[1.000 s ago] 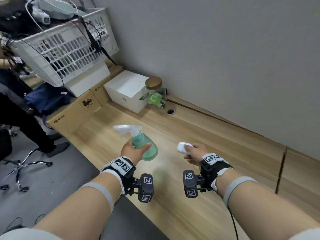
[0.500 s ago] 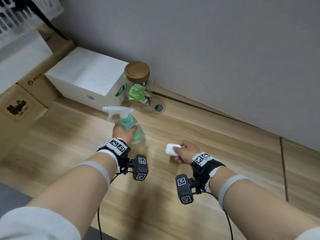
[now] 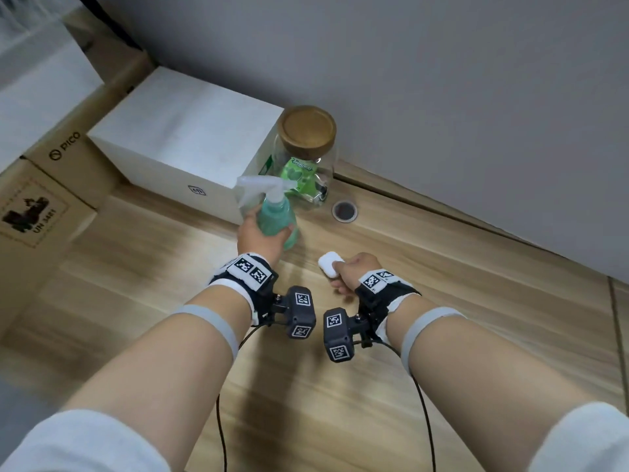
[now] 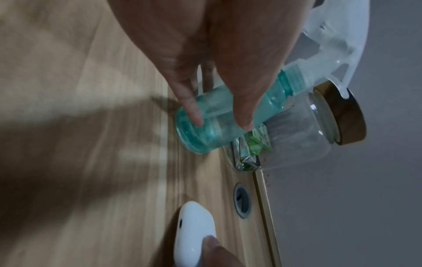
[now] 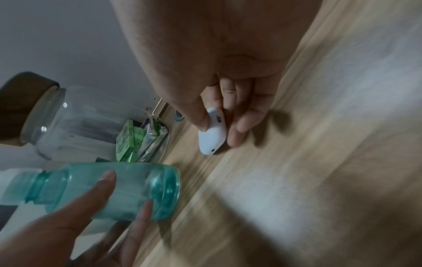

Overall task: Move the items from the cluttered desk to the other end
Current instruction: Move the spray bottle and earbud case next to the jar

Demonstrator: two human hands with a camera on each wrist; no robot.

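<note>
Over the desk (image 3: 442,301), spray bottle (image 3: 275,219) upright, nozzle leftward

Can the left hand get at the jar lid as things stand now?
Probably not yet. The left hand grips the spray bottle, so it has no free fingers. The jar lid itself is uncovered, just behind the bottle; the hand would need to set the bottle down first.

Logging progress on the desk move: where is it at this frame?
Possibly done: a glass jar and white box already stand by the wall, though who put them there is not shown. In hand: left hand grips the spray bottle near the jar; right hand pinches the white earbud case just above the desk. Left: releasing both.
</note>
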